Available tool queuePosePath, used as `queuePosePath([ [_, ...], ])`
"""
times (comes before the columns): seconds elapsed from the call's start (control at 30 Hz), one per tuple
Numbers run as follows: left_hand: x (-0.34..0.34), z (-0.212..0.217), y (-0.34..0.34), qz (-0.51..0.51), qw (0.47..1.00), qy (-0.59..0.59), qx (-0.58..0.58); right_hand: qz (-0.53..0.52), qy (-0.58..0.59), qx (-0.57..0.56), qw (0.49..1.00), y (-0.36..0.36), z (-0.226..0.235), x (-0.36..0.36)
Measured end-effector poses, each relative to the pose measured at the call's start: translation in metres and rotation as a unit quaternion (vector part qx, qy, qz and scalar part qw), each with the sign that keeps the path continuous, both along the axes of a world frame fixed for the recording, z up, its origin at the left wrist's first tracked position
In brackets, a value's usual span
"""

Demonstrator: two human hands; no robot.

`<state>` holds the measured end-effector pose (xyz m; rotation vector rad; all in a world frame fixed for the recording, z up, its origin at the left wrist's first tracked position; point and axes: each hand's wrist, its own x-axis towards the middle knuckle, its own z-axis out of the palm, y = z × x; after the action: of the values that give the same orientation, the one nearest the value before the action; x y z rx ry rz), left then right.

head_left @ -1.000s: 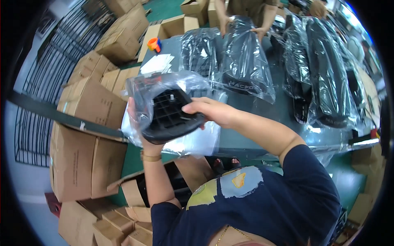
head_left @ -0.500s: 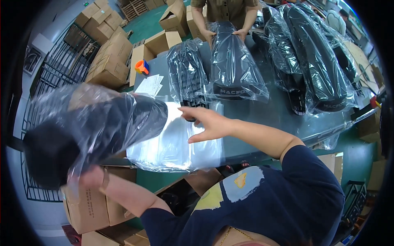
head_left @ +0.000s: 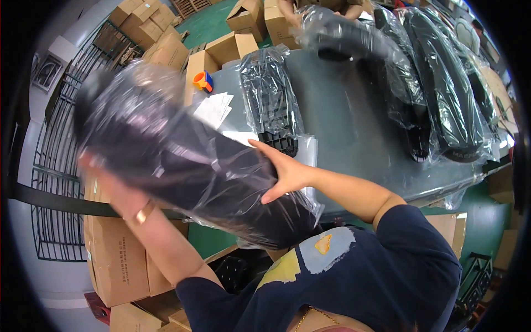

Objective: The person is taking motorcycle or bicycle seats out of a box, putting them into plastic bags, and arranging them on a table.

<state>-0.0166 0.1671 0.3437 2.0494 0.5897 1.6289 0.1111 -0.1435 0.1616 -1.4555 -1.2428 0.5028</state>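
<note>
A long black part in a clear plastic bag [head_left: 182, 155] slants across the front left, its upper-left end blurred. My left hand [head_left: 113, 191] supports it from below near that end, its fingers partly hidden and smeared by motion. At the lower-right end my right hand [head_left: 289, 172] grips it, thumb on the near face and fingers on the far edge. Just beyond, a second bagged black part [head_left: 268, 88] with a ribbed frame lies on the dark table [head_left: 343, 122]. Beneath the held part, a stack of clear plastic bags [head_left: 311, 157] shows at its edge.
Several bagged black parts [head_left: 442, 83] cover the table's right side. Across the table, a co-worker's hands [head_left: 290, 14] are at another bagged part [head_left: 354, 36]. White papers [head_left: 213, 108] and an orange-and-blue tape dispenser [head_left: 202, 81] lie at the left edge. Cardboard boxes [head_left: 119, 254] stand below.
The bagged part has swung from the far left across my front, and my right hand has taken hold of it. The co-worker's bagged part has moved away from the table's middle, toward the pile.
</note>
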Motion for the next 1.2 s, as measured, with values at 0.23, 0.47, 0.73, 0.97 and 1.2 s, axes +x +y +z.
queuePosePath([
  [0.23,0.167,0.011,-0.099,-0.451,0.86,0.071,-0.229,-0.109,0.374,0.095,0.916,-0.017,-0.043,0.046],
  [0.47,0.167,-0.124,-0.072,-0.281,0.869,0.392,-0.112,-0.371,0.307,-0.117,0.868,-0.011,-0.075,0.122],
  [0.73,-0.012,-0.269,-0.135,-0.365,0.596,0.111,-0.707,-0.327,0.399,-0.051,0.855,-0.018,-0.097,0.111],
  [0.97,-0.128,-0.336,-0.24,-0.247,0.606,-0.009,-0.756,-0.315,0.451,-0.008,0.835,-0.08,-0.159,0.092],
  [1.2,-0.304,-0.463,-0.364,0.154,0.715,0.307,-0.609,-0.229,0.369,-0.103,0.895,-0.134,-0.181,0.032],
])
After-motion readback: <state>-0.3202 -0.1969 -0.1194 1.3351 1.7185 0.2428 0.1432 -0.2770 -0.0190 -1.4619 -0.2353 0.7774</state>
